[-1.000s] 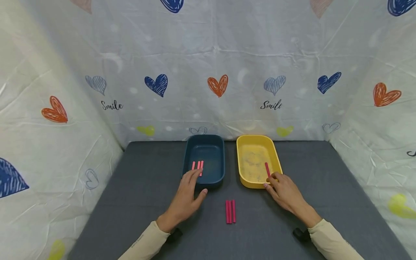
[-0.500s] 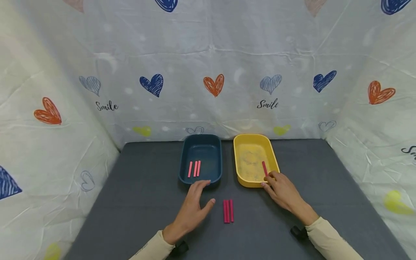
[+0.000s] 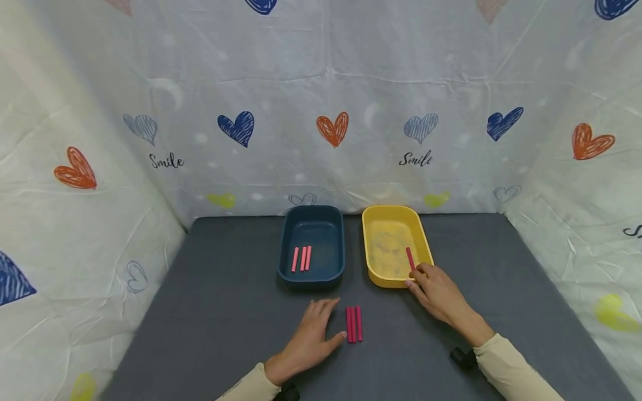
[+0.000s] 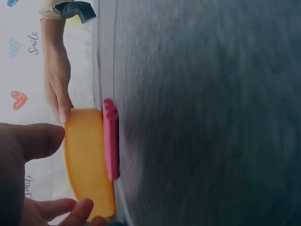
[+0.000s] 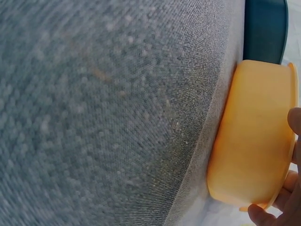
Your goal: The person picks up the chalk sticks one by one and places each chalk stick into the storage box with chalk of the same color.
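Note:
My left hand [image 3: 312,340] hovers over the grey cloth with fingers spread, its thumb tip right beside a row of 3 dark pink round sticks [image 3: 353,324]. In the left wrist view its thumb [image 4: 44,140] and fingertips show apart, holding nothing. My right hand [image 3: 439,293] grips the near right corner of the yellow tray [image 3: 371,245], thumb outside the rim and fingers over it. Another dark pink stick [image 3: 409,258] lies in that tray, its near end at the fingertips. The blue tray [image 3: 312,278] holds 3 lighter pink sticks [image 3: 303,259].
Both trays stand side by side at the back of the grey cloth-covered table [image 3: 230,262], with a narrow gap between them. A heart-printed curtain [image 3: 281,83] rises behind and along both sides.
My left hand has moved back from over the blue tray, down and right toward the dark pink sticks. The right hand stays at the yellow tray's corner. The view shifts slightly.

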`<action>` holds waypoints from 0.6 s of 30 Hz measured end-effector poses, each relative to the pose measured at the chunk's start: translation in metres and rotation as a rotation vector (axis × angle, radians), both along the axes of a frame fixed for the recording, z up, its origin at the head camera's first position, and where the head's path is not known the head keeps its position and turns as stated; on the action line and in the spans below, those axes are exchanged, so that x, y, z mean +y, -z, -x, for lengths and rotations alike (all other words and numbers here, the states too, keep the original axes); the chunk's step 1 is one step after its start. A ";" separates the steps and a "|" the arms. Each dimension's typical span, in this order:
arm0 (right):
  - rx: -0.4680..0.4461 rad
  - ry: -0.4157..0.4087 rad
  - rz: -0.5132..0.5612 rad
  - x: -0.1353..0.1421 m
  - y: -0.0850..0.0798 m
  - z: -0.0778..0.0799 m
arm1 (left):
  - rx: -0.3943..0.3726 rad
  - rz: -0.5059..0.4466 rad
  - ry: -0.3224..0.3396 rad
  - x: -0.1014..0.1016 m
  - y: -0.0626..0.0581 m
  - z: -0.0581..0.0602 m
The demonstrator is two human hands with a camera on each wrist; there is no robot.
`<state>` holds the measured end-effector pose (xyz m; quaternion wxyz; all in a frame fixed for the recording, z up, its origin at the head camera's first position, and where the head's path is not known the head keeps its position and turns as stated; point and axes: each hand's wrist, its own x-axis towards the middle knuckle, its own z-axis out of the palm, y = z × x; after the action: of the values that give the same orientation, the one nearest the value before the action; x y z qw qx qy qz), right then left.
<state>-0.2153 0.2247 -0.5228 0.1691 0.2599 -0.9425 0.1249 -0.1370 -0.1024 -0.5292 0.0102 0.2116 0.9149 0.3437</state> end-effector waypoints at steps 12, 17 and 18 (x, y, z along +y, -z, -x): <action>0.022 -0.016 -0.002 0.000 -0.001 0.001 | -0.086 0.066 0.014 0.008 0.007 0.006; 0.031 -0.023 0.000 0.000 0.000 0.001 | -0.073 0.079 0.035 0.008 0.007 0.010; 0.036 -0.023 -0.001 -0.001 0.000 0.002 | -0.071 0.081 0.035 0.008 0.007 0.010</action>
<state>-0.2168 0.2240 -0.5230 0.1843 0.2729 -0.9364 0.1217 -0.1475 -0.0941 -0.5367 0.0572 0.2149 0.9231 0.3136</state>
